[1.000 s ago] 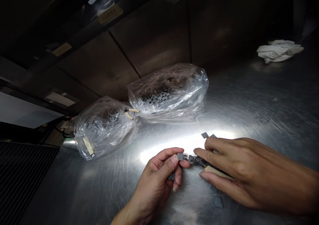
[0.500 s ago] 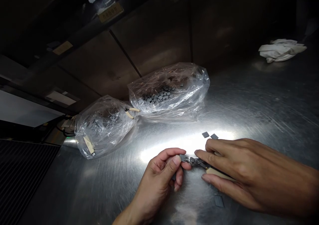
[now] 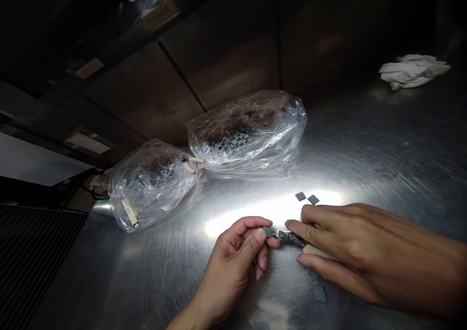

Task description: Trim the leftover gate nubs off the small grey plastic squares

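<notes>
Between thumb and fingers, my left hand [image 3: 239, 252] pinches a small grey piece [image 3: 268, 231]. More grey shows behind its curled fingers, mostly hidden. My right hand [image 3: 350, 247] is wrapped round the cream handles of small pliers [image 3: 288, 236], whose metal jaws touch the right edge of the held piece. Two flat grey pieces, one [image 3: 300, 196] left of the other [image 3: 313, 199], lie just beyond my right hand. Another ribbed grey piece [image 3: 320, 293] rests below that hand, with part of one more showing under its thumb.
Two clear plastic bags, one [image 3: 248, 135] at the centre and one [image 3: 153, 184] to its left, hold many grey pieces. Cream-handled pliers [image 3: 192, 164] lie between them. A cream-coloured tool [image 3: 129, 212] is by the left bag. A white cloth [image 3: 414, 72] lies far right.
The handles of the pliers in my right hand look slightly closer together. The hands and the grey piece have otherwise hardly moved; the view has shifted very slightly.
</notes>
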{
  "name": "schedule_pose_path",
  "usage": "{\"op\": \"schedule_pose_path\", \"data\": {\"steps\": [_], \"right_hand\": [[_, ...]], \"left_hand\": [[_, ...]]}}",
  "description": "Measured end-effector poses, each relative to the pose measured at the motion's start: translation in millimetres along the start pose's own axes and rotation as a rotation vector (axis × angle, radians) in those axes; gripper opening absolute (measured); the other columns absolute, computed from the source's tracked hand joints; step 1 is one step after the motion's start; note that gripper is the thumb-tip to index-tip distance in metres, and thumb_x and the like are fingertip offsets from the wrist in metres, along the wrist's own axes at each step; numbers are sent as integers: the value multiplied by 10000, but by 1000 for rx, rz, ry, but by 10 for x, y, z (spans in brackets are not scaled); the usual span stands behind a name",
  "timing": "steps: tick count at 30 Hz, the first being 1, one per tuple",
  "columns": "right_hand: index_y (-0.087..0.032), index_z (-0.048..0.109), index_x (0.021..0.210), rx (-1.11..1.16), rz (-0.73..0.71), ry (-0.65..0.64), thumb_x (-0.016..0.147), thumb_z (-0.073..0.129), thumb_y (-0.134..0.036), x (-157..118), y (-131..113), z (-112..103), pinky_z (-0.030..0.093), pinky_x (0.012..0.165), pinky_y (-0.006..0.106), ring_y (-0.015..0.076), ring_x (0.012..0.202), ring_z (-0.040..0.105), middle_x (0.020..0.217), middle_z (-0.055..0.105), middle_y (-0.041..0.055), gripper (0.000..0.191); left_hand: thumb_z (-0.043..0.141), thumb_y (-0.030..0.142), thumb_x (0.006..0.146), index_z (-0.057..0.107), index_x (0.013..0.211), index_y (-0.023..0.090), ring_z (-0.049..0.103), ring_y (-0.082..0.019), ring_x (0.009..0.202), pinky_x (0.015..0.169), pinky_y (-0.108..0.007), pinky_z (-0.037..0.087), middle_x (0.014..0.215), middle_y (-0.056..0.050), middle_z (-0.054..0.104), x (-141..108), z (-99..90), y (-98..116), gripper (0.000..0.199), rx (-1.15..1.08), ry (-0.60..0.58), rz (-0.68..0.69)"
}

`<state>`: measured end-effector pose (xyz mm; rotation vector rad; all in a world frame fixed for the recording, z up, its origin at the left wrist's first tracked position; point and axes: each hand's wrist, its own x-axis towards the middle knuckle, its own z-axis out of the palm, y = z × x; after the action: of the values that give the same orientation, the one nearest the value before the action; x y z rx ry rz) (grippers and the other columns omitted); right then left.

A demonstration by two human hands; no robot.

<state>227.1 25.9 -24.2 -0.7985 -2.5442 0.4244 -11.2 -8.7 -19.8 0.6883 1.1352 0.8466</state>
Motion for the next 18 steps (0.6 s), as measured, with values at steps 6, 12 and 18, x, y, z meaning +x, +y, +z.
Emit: {"op": "schedule_pose_path", "data": {"steps": [6, 12, 18], "right_hand": [[-218, 641, 1075, 10, 4, -19, 1053, 488, -283, 0, -2, -7, 491, 626, 356, 188, 716, 629, 888, 589, 6, 167], [-221, 651, 1110, 9, 9, -24, 1055, 483, -280, -4, 3, -14, 511, 653, 354, 186, 729, 638, 901, 606, 10, 187], [-210, 662, 1146, -10, -7, -2, 1068, 460, -323, -3, 10, -18, 541, 656, 366, 187, 725, 656, 907, 618, 16, 244]], "left_hand": [[751, 383, 933, 746, 1097, 174, 472, -43, 547, 533, -194, 348, 851, -37, 740, -4, 16, -1, 266, 40, 6, 3], [744, 431, 931, 742, 1117, 181, 463, -48, 560, 546, -199, 349, 832, -29, 721, -19, 19, -22, 312, 77, 24, 15], [718, 451, 945, 737, 1133, 190, 466, -55, 559, 545, -209, 360, 846, -26, 716, -22, 21, -58, 323, 131, 34, 50]]}}
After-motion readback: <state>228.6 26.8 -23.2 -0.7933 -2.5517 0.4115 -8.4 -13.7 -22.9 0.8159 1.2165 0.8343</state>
